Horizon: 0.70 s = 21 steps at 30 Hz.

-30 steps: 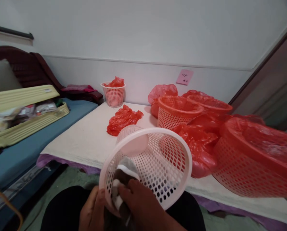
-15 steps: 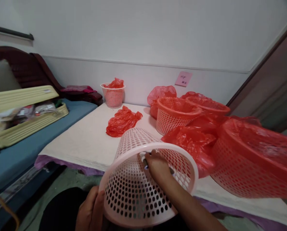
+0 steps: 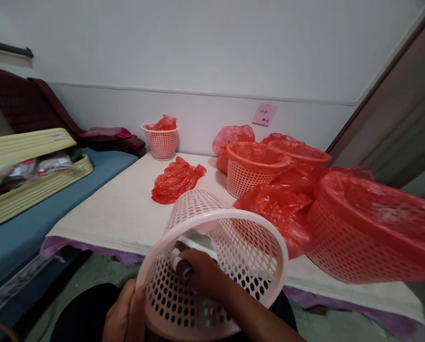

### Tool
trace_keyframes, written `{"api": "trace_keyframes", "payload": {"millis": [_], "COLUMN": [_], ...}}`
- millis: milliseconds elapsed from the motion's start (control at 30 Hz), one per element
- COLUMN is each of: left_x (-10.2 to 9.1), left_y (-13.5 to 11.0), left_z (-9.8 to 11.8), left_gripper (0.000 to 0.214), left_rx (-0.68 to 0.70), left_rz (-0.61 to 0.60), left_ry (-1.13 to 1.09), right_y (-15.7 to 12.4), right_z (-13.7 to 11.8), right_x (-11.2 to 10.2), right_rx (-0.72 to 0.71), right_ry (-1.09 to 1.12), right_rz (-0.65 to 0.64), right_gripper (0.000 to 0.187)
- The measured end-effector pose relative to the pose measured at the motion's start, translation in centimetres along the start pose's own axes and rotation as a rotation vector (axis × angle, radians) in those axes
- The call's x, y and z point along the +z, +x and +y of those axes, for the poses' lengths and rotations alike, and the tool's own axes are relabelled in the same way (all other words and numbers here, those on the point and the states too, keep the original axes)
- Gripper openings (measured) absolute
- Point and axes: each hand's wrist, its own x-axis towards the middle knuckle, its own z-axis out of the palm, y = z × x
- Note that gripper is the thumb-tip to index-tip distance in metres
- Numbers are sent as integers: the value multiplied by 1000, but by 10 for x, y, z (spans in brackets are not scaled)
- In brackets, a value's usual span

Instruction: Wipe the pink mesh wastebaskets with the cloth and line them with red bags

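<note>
A pale pink plastic basket [image 3: 198, 204] with a mesh of holes lies tilted on its side, its mouth facing me. My left hand [image 3: 125, 311] grips its rim at the lower left, thumb and fingers closed round the edge. Inside the basket, my right hand [image 3: 201, 273] is closed on a striped cloth [image 3: 200, 242] in white, grey and brown, pressed near the inner left wall. Beyond the basket, a crumpled red plastic bag [image 3: 177, 180] rests on the white-covered table [image 3: 105, 209].
Baskets lined with red bags stand on the right: a near one [image 3: 362, 242], a middle one [image 3: 248, 175] and one behind [image 3: 301, 152]. A small basket [image 3: 162, 145] stands at the back left. A yellow open case [image 3: 37, 190] lies on the blue surface. A pink note [image 3: 264, 114] sticks to the wall.
My right hand has moved with the cloth from the basket's upper inner wall to the left and down. My left hand keeps its hold on the rim. The view has shifted slightly.
</note>
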Motion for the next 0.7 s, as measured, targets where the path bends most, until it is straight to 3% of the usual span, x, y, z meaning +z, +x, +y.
{"api": "trace_keyframes", "payload": {"millis": [200,267,367,467,633,700], "left_x": [-8,-8,-6,-5,7,14], "left_y": [9,11,13,12,3,-2], "left_z": [-10,-8,-2,4,17,24], "left_gripper": [37,38,40,40,37,37], "left_rx": [35,31,20,31,149,197], "left_rz": [-14,-4,2,-10,-61,-103], "left_ry": [55,64,62,49,73,49], "right_y": [-47,-54,-57,-59,-60,-55], "right_z": [-11,-15,-15,-7,16,26], "right_x": [-41,-61,-80,-72,-31,-26], "right_rx": [54,117,228,218,176,201], "right_ry": [-434,-529,-549,-518,-487,-458], "right_rz": [-293,-265,-104,-22,-137,-92], "right_gripper": [21,24,24,20,23,27]}}
